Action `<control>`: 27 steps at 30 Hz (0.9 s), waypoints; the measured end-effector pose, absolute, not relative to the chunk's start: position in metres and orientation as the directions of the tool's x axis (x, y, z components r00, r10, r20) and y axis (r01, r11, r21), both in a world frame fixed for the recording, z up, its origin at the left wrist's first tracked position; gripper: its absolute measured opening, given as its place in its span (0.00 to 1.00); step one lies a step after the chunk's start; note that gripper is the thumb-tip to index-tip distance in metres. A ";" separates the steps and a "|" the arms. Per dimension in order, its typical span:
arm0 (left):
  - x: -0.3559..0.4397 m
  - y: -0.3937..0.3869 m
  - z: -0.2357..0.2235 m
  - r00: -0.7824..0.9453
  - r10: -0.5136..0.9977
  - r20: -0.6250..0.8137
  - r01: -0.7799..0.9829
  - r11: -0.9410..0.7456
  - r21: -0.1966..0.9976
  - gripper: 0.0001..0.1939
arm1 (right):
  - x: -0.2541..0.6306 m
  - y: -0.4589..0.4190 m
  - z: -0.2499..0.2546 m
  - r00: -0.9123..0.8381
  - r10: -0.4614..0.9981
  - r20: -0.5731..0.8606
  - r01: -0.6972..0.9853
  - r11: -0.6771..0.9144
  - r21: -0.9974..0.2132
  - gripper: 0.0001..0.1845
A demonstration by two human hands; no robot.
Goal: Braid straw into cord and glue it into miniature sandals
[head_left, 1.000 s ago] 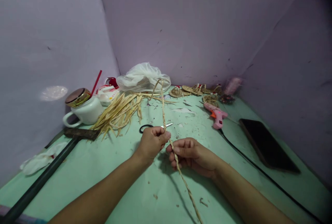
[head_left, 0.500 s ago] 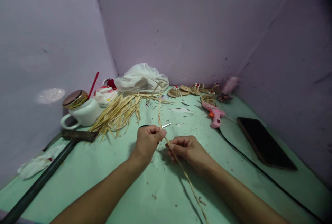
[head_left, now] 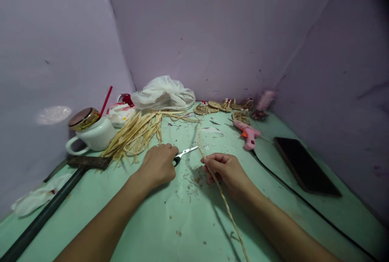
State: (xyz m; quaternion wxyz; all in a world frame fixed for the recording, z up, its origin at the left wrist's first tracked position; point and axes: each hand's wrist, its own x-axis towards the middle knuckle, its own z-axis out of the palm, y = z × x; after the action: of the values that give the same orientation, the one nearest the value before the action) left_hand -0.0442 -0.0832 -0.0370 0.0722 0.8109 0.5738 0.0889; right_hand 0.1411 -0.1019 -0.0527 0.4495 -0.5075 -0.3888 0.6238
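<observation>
Item: straw cord (head_left: pixel 224 202), one, pale tan, thin, with a knobbly, twisted-looking surface; located at the middle of the view, above the table. Clock positions are read from where it is pinched. Long axis: from near 12 o'clock, where the upper length stands slightly bowed, down to 5 o'clock, where it leaves the view.

Right hand (head_left: pixel 223 171): thumb and forefinger together, clamped on the cord; remaining fingers curled beneath.

Left hand (head_left: pixel 159 162): at 9 o'clock, palm down, fingers bent at the scissors (head_left: pixel 186 151); whether they are clamped on the handle cannot be told, the fingers hiding it. Scissors: black handle, silver metal blades aimed at 2 o'clock, tips beside the cord.

Straw strips (head_left: pixel 136 134): 10 o'clock, loose heap, flat, dry, yellow.

Plastic bag (head_left: pixel 164 94): 11 o'clock, white, thin, crumpled.

Woven hats (head_left: pixel 203 109): several, small, 12 to 1 o'clock; coarse straw, round brims, red and white trim.

Glue gun (head_left: pixel 251 135): 2 o'clock, pink, orange trigger, black cable.

Phone (head_left: pixel 306 167): 3 o'clock, flat, dark, rectangular.

Hammer (head_left: pixel 89 162): 9 o'clock, worn dark head, long dark handle running toward 8.

Mug (head_left: pixel 99 135): beyond the hammer head, white, smooth, rounded.

Table (head_left: pixel 152 229): pale green, smooth, sprinkled with scraps.
</observation>
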 end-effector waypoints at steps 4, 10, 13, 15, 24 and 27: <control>-0.043 -0.086 -0.035 0.321 0.946 0.031 0.938 -0.323 0.125 0.12 | 0.142 -0.101 -0.051 -0.066 0.956 -0.286 -0.166 -0.293 -0.942 0.06; -0.062 -0.080 -0.023 0.228 0.973 0.043 0.927 -0.230 0.298 0.16 | 0.144 -0.099 -0.052 -0.043 0.957 -0.288 -0.183 -0.291 -0.939 0.06; -0.067 -0.076 -0.015 0.200 0.979 0.026 0.667 -0.156 0.728 0.17 | 0.146 -0.099 -0.053 -0.047 0.952 -0.301 -0.194 -0.305 -0.932 0.06; -0.063 -0.078 -0.012 0.217 0.976 0.004 0.471 -0.108 0.876 0.22 | 0.147 -0.098 -0.053 -0.061 0.949 -0.309 -0.205 -0.315 -0.927 0.08; -0.031 -0.103 -0.024 0.495 0.855 0.153 0.711 -0.500 0.495 0.22 | 0.154 -0.098 -0.046 -0.153 0.965 -0.213 -0.254 -0.247 -0.935 0.11; -0.028 -0.104 -0.029 0.513 0.843 0.160 0.779 -0.536 0.326 0.23 | 0.156 -0.099 -0.043 -0.197 0.963 -0.182 -0.254 -0.230 -0.939 0.11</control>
State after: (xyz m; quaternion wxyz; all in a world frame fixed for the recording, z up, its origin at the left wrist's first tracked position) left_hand -0.0283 -0.1041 -0.0289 0.1066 0.8633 0.4698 0.1506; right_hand 0.1565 -0.0987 -0.0434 0.4646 -0.4307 -0.4115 0.6553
